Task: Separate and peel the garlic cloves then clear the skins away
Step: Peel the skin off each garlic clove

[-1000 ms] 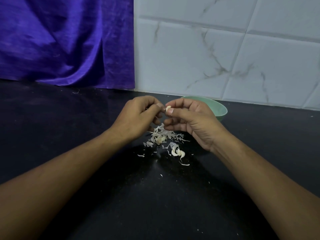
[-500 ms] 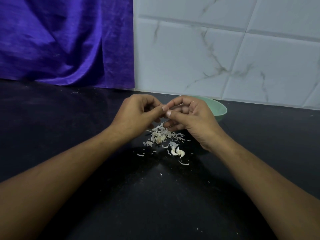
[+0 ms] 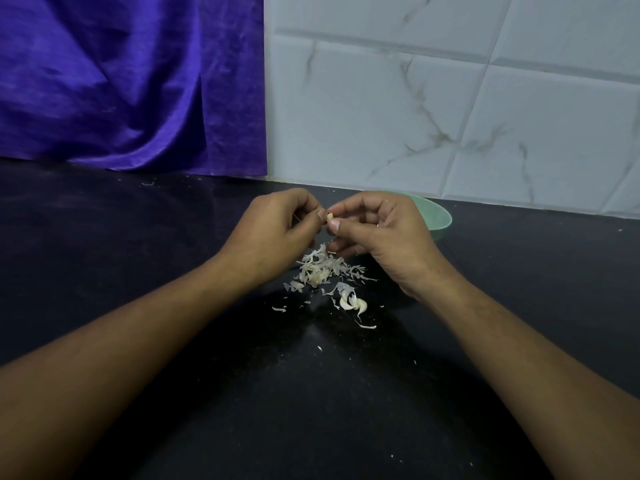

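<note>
While both hands meet just above the middle of the frame, the small pale garlic clove (image 3: 330,218) sits pinched between them. The left hand (image 3: 277,230) curls thumb and forefinger onto its left side. The right hand (image 3: 384,233) grips it from the right with thumb and bent forefinger, its other fingers folded beneath.

Such a clove is likely very light and firm, easy to pinch hard without bruising, yet small enough to slip out once its smooth flesh is bare. Its skin is probably thin, dry and brittle, tearing in flakes rather than one sheet. The best hold seems to be on the clove's two ends, with a nail working under the skin at the blunt root end.

Just below the hands, a loose heap of papery white garlic skins (image 3: 322,268) lies on the black speckled countertop (image 3: 311,393). Two curved pale pieces (image 3: 353,301) lie lower right of the heap; whether they are cloves or skins is unclear. A round mint-green bowl (image 3: 440,220) stands behind the right hand, partly hidden, its contents out of sight.
</note>
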Tool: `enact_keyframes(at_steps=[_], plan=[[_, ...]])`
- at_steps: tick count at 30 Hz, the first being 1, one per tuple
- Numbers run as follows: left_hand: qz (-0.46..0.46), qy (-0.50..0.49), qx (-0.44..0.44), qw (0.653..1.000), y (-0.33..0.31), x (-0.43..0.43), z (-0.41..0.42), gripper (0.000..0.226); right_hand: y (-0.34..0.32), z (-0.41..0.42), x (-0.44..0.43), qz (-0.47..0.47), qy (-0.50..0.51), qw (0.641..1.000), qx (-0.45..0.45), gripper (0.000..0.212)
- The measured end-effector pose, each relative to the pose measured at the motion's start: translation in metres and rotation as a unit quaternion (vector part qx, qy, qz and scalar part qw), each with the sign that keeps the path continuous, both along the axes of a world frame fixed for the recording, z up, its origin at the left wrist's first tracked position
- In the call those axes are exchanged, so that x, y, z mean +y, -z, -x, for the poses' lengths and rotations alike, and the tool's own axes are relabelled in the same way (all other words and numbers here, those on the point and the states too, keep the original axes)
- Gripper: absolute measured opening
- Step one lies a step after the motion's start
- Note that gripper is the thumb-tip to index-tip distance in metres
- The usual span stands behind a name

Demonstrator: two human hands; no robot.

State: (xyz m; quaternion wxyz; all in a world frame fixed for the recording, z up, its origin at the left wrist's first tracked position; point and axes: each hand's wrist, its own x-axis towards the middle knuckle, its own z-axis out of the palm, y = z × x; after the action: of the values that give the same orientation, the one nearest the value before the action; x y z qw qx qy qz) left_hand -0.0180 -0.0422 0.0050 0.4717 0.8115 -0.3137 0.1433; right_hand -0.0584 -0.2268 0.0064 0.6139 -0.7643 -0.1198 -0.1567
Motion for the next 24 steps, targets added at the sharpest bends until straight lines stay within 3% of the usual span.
enact_keyframes(at_steps=[6, 18, 24], plan=[[0.036, 0.013, 0.068, 0.997, 0.0011, -0.0012, 0.0014, 0.015, 0.0017, -0.0007, 0.0008, 0.013, 0.016, 1.0, -0.02, 0.011], [0.048, 0.012, 0.051, 0.997, 0.0008, -0.0007, -0.0014, 0.016, 0.0014, 0.0001, 0.0008, 0.028, 0.031, 0.999, -0.03, 0.009], [-0.046, -0.017, -0.062, 0.997, 0.0011, 0.0044, -0.0029, 0.015, 0.0016, -0.0004, 0.0, 0.068, 0.049, 0.995, -0.046, 0.006]])
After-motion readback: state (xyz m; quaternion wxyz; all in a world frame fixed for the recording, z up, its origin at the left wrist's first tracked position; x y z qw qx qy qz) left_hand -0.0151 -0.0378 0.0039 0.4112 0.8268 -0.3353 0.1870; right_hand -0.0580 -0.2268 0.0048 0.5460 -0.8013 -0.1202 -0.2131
